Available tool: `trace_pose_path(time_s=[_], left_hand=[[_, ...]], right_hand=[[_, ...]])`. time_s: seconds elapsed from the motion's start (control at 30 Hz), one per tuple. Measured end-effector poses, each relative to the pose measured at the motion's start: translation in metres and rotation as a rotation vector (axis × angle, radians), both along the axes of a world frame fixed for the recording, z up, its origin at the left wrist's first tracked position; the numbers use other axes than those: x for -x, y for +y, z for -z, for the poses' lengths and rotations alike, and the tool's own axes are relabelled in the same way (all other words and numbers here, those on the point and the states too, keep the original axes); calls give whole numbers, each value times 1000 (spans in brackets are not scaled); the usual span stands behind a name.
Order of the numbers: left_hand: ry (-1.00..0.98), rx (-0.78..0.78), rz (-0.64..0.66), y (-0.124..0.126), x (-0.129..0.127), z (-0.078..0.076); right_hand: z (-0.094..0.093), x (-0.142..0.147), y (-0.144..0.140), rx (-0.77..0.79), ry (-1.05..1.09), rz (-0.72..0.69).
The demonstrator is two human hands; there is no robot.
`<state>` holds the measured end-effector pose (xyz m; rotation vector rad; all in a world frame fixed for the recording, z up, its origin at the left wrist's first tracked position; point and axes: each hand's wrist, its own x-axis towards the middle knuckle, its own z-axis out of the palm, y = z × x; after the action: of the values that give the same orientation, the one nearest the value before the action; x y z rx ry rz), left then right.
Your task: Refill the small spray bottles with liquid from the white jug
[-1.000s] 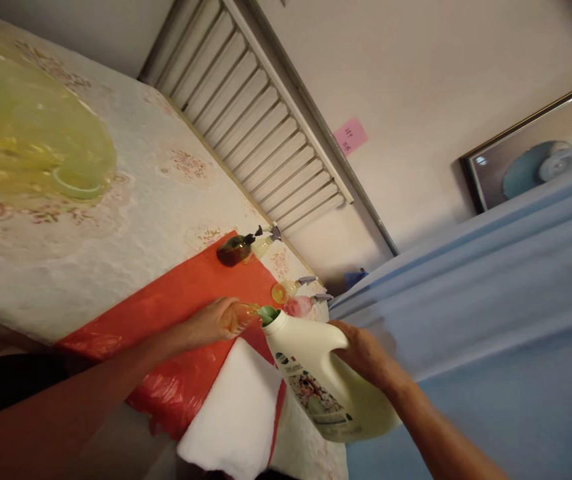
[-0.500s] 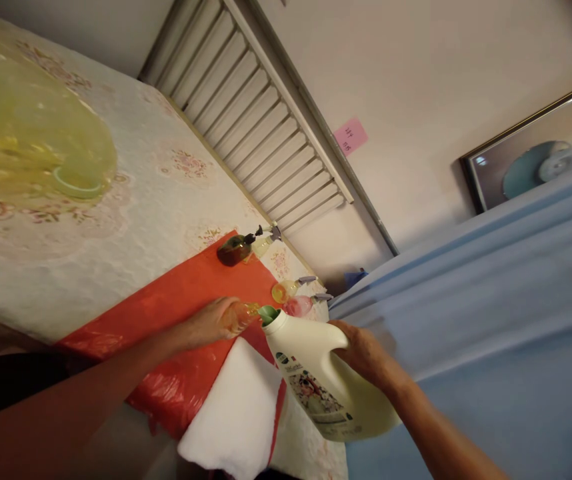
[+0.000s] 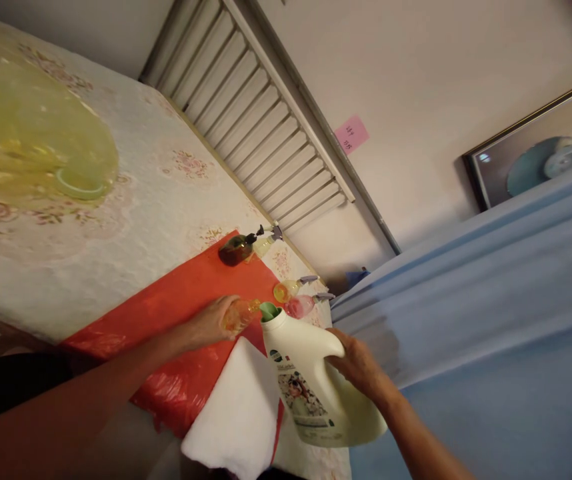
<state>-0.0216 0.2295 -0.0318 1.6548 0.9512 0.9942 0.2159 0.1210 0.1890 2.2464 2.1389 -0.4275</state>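
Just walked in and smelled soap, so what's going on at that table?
A person is tipping a big white jug with the right hand, its green spout meeting the mouth of a small clear bottle held in the left hand. This happens over a red plastic sheet, beside a white cloth. A dark pump bottle and yellow and pink bottles wait farther along the sheet.
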Motion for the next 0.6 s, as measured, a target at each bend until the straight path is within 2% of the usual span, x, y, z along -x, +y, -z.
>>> trace_pose_path(time_s=[0.13, 0.23, 0.47, 0.6], left_hand=[[12, -30, -17, 3, -5, 10], [26, -46, -48, 2, -7, 10], [64, -58, -68, -5, 3, -4], [66, -74, -23, -17, 11, -4]], right_hand=[[14, -1, -7, 10, 95, 142], [19, -4, -8, -35, 203, 225], [22, -15, 4, -314, 517, 385], [35, -20, 26, -483, 673, 396]])
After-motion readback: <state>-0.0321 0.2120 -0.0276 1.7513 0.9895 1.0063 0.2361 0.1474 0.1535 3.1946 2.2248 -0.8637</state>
